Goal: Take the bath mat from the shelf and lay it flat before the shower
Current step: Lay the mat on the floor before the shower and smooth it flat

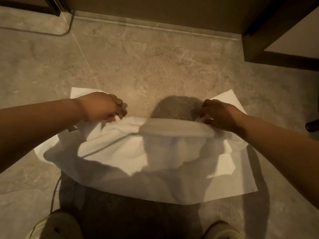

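A white bath mat point(120, 152) hangs low over the beige stone floor, partly unfolded and rumpled, its lower edge lying on the floor near my feet. My left hand point(101, 106) pinches its upper edge on the left. My right hand point(219, 112) pinches the upper edge on the right. The stretch between my hands sags in a fold. Two corners of the mat stick out behind my hands. My arms cast shadows across the cloth.
A raised stone threshold point(155, 30) runs across the far side of the floor under a wall. A dark-framed panel point(276, 56) stands at the right. A dark frame corner point(57, 11) is at top left. My two light shoes point(57, 226) are at the bottom.
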`<state>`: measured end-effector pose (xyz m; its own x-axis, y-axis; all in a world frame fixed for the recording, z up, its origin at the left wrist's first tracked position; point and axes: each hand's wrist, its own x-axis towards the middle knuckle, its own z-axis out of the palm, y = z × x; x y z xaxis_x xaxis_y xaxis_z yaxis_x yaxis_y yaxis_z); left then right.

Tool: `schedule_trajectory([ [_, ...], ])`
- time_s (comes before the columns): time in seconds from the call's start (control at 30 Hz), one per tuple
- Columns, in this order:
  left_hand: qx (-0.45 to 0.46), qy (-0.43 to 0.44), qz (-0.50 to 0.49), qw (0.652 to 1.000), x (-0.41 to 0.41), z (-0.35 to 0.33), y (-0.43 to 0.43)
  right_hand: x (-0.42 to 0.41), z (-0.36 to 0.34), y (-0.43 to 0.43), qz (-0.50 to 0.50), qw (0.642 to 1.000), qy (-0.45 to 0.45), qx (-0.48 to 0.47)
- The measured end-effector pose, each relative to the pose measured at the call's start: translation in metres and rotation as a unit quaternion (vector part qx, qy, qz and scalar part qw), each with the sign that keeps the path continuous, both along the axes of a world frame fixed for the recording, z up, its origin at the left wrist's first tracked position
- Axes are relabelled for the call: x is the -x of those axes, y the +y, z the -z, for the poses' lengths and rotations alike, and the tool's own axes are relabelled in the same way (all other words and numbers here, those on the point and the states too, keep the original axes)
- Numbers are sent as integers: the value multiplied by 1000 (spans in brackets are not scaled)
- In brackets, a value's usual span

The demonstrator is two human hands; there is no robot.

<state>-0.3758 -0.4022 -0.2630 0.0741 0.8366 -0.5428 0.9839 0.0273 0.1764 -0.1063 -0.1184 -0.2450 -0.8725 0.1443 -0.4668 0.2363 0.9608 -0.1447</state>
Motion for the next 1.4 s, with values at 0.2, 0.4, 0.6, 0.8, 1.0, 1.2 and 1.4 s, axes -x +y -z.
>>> schedule_trajectory([
  [0.2,-111,28,-88,990,11,-7,-7,1,-8,7,13,998,49,-41],
  [0.4,-249,52,-249,935,33,-25,-3,-3,-21,30,118,975,162,-98],
  [0.6,-246,104,-322,908,50,-29,1,1,-21,38,257,939,211,-89],
  [0.8,-192,94,-254,943,31,-16,10,4,-4,16,250,961,107,-42],
  [1.0,-81,51,-179,979,-17,10,37,-6,32,-5,335,942,18,2],
  [1.2,45,79,-193,977,-23,26,46,-14,61,7,364,929,-54,43],
  [1.4,41,109,-180,977,-21,38,54,-16,75,24,323,945,-42,14],
])
